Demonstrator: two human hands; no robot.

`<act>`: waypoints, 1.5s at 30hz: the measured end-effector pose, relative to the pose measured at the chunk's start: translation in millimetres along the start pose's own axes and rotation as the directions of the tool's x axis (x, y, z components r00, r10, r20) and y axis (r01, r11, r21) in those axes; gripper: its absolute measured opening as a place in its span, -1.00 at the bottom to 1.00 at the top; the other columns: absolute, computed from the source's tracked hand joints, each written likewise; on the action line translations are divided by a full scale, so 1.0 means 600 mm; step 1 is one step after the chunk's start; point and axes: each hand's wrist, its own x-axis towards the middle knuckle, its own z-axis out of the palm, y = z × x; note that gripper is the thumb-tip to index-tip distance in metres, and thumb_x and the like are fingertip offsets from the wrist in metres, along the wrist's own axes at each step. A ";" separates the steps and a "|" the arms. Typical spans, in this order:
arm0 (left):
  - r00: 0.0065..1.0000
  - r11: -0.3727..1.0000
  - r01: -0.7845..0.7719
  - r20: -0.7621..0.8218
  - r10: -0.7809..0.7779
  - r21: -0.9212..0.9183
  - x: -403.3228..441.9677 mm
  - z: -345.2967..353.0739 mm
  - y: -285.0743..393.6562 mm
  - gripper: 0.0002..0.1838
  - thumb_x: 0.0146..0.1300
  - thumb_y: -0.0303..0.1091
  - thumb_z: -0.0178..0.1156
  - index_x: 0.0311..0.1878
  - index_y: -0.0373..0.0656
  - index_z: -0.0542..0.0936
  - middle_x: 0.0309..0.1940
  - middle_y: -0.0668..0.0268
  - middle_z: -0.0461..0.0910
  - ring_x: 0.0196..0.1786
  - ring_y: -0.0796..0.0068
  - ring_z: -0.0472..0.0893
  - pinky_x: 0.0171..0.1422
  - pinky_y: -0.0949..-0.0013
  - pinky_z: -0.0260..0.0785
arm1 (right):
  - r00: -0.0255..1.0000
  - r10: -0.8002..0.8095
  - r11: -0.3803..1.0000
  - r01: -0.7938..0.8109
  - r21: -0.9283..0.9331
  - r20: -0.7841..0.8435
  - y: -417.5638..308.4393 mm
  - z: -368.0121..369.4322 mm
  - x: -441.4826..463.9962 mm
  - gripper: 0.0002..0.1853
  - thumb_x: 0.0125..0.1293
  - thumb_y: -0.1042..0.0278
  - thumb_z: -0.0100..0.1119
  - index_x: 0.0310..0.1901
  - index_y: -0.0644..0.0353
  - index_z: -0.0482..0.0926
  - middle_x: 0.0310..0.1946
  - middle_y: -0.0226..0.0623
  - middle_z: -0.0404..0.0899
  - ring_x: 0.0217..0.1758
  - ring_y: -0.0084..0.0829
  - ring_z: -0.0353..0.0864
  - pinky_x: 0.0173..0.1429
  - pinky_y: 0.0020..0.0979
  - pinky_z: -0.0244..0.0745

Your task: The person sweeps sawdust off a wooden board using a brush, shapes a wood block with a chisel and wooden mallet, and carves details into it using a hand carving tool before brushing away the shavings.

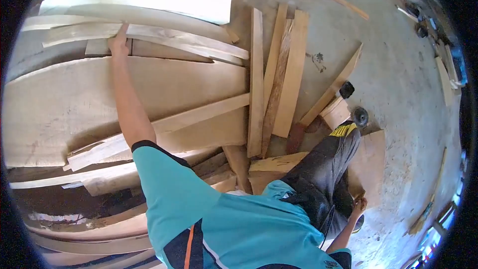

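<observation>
My left hand (119, 44) reaches out to the far left and grips the edge of a long, pale wooden strip (164, 35), with a finger laid over its top. Under that arm lies a wide wooden slab (189, 82) with a dark, uneven edge. A narrower batten (204, 112) crosses this slab at a slant. My right hand (359, 205) is low beside my leg, near a flat brown board (367, 164). Its fingers are curled; anything inside them is too small to make out.
Several upright-looking planks (291, 74) lie at the middle. A dark round disc-shaped thing (359, 116) and a small black object (346, 89) are by my knee. Loose wood strips (336, 0) lie on the concrete floor (398, 134). A broom-like thing (422, 219) is at right.
</observation>
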 end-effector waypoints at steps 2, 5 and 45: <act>0.999 0.997 -0.047 0.007 0.046 0.054 0.006 -0.001 0.002 -0.43 -0.20 -0.44 0.35 -0.06 -0.28 0.35 -0.11 0.20 0.40 -0.10 0.33 0.42 -0.15 0.22 0.35 | 0.998 0.043 0.999 -0.042 -0.029 0.044 -0.008 -0.009 0.002 -0.85 0.10 0.53 0.00 -0.25 0.18 0.39 -0.35 -0.43 0.37 -0.38 -0.58 0.32 -0.47 -0.63 0.32; 0.986 0.984 0.138 -0.109 -0.126 0.110 -0.012 0.014 0.024 -0.40 -0.20 -0.44 0.35 -0.03 -0.30 0.32 -0.09 0.16 0.37 -0.06 0.23 0.40 -0.09 0.12 0.34 | 0.997 0.032 0.998 -0.027 -0.054 0.077 0.003 -0.010 0.003 -0.84 0.10 0.53 0.01 -0.24 0.18 0.39 -0.36 -0.42 0.38 -0.40 -0.59 0.32 -0.48 -0.64 0.31; 0.992 0.977 -0.105 -0.083 0.091 -0.188 -0.013 0.013 -0.045 -0.44 -0.10 -0.47 0.27 -0.02 -0.06 0.23 -0.22 0.27 0.44 -0.43 0.39 0.46 -0.72 0.38 0.15 | 0.988 0.096 0.994 -0.089 -0.065 0.117 0.092 -0.050 0.022 -0.83 0.14 0.51 0.00 -0.20 0.28 0.41 -0.32 -0.33 0.44 -0.22 -0.51 0.38 -0.18 -0.52 0.34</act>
